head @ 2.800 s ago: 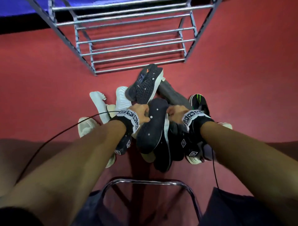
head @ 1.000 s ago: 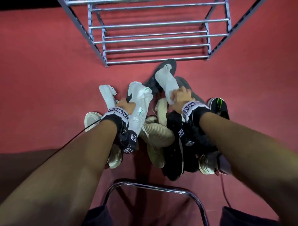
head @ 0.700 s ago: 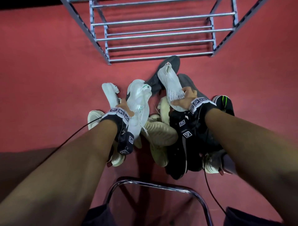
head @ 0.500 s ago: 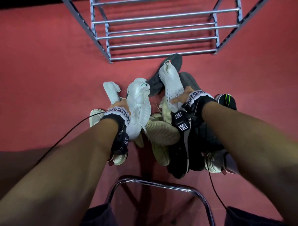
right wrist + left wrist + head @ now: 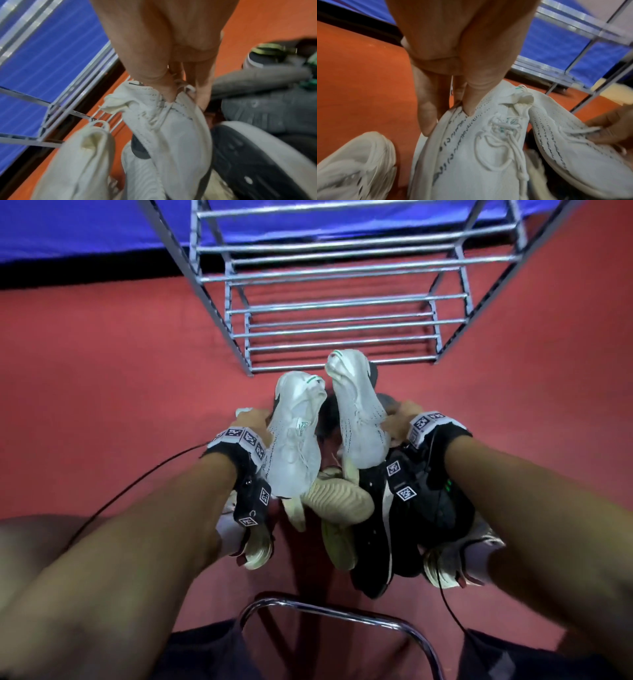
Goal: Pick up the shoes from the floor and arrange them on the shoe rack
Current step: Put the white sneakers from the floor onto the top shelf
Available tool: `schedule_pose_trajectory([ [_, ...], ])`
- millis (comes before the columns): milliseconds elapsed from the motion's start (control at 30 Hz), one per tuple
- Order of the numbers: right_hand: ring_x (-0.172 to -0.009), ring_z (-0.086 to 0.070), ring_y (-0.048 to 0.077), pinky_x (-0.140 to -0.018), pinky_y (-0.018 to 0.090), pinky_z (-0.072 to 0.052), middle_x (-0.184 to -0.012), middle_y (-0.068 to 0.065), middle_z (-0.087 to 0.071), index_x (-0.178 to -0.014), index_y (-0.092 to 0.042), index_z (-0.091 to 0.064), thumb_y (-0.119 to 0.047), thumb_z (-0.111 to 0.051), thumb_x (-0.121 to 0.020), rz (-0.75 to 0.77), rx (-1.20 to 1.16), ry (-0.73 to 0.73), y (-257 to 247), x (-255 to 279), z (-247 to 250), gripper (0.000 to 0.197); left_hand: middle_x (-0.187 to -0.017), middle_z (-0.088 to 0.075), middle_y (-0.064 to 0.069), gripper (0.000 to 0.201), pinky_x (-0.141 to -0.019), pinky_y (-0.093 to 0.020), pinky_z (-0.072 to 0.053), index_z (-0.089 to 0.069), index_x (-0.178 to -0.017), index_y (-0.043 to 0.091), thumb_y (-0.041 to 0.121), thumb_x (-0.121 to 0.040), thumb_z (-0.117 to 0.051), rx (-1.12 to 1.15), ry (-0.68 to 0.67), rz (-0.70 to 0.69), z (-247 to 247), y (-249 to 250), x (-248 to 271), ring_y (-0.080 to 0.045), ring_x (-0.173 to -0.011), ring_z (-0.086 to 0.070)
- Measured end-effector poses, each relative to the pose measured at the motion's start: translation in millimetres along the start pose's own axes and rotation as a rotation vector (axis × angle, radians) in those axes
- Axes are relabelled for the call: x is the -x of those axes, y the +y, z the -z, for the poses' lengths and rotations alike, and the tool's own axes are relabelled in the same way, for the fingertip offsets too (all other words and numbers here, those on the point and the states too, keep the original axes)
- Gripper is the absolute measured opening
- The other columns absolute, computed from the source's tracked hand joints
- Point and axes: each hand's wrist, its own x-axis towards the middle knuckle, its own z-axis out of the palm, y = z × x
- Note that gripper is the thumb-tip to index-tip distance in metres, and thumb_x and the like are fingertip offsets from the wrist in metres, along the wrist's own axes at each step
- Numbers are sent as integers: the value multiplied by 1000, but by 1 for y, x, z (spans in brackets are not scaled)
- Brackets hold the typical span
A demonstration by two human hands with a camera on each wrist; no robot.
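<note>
Two white knit sneakers are lifted above a pile of shoes on the red floor. My left hand (image 5: 251,419) grips the left white sneaker (image 5: 294,436) by its side, thumb pressed into the upper (image 5: 469,108). My right hand (image 5: 399,421) pinches the right white sneaker (image 5: 359,419) at its side, near the laces (image 5: 171,102). Both heels point toward the metal shoe rack (image 5: 342,302) just beyond. The rack's bars are bare in view.
Below the hands lie cream sneakers (image 5: 337,501), black shoes (image 5: 373,542), a grey shoe (image 5: 257,83) and a black-and-green one (image 5: 274,51). A chrome chair frame (image 5: 329,611) curves near my knees. A blue surface (image 5: 85,227) lies behind the rack.
Both hands have raised the white sneakers off the pile and carried them toward the rack. The view has tilted up, showing more of the rack and the blue surface.
</note>
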Motion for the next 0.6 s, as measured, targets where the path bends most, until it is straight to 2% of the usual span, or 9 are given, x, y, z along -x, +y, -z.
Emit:
schedule_pose_trajectory([
  [100, -83, -64, 28, -80, 38, -55, -95, 12, -69, -111, -7, -68, -23, -61, -89, 65, -113, 67, -7, 37, 26, 28, -122, -65, -14, 35, -92, -32, -47, -60, -125, 8, 13, -91, -56, 56, 80, -37, 44, 5, 29, -33, -107, -61],
  [200, -74, -63, 27, -76, 37, -57, -86, 14, -67, -110, -2, -69, -20, -63, -88, 117, -177, 148, -17, 75, 57, 28, -128, -63, -12, 39, -97, -34, -49, -59, -130, 12, 11, -91, -58, 123, 173, -57, 87, 9, 67, -32, -111, -62],
  [300, -79, -68, 27, -77, 42, -60, -89, 9, -66, -116, -12, -68, -13, -64, -86, 248, -236, 167, -29, 118, 86, 30, -122, -66, -13, 40, -90, -33, -52, -62, -128, 16, 12, -88, -61, 216, 304, -89, 122, 13, 106, -34, -104, -65],
  [367, -77, -68, 28, -75, 43, -60, -91, 11, -66, -117, -10, -67, -8, -64, -85, 287, -290, 192, -40, 145, 105, 32, -119, -67, -12, 41, -89, -36, -55, -63, -127, 16, 12, -86, -64, 298, 370, -96, 145, 15, 129, -34, -100, -67],
  [433, -75, -64, 26, -67, 35, -58, -88, 11, -65, -114, -7, -68, -13, -66, -81, 336, -313, 246, -52, 170, 122, 34, -118, -67, -12, 40, -86, -43, -57, -65, -125, 15, 9, -85, -66, 410, 407, -100, 167, 18, 147, -35, -96, -68],
  [500, -72, -59, 21, -59, 23, -46, -84, 8, -63, -114, -8, -70, -27, -67, -71, 385, -287, 322, -65, 189, 140, 48, -114, -69, -12, 38, -81, -46, -59, -67, -119, 15, 6, -82, -67, 502, 437, -106, 191, 19, 162, -35, -90, -70],
  [533, -71, -58, 20, -58, 22, -44, -85, 6, -62, -115, -8, -69, -27, -67, -71, 401, -297, 345, -72, 198, 149, 48, -110, -70, -13, 34, -79, -47, -59, -69, -114, 15, 6, -81, -67, 529, 450, -108, 203, 19, 168, -36, -87, -70],
  [600, -62, -57, 18, -46, 18, -46, -88, 8, -62, -115, -9, -67, -13, -66, -82, 399, -315, 355, -89, 209, 168, 34, -99, -73, -12, 24, -75, -48, -60, -72, -95, 20, 6, -77, -68, 558, 473, -98, 228, 16, 177, -35, -80, -71],
])
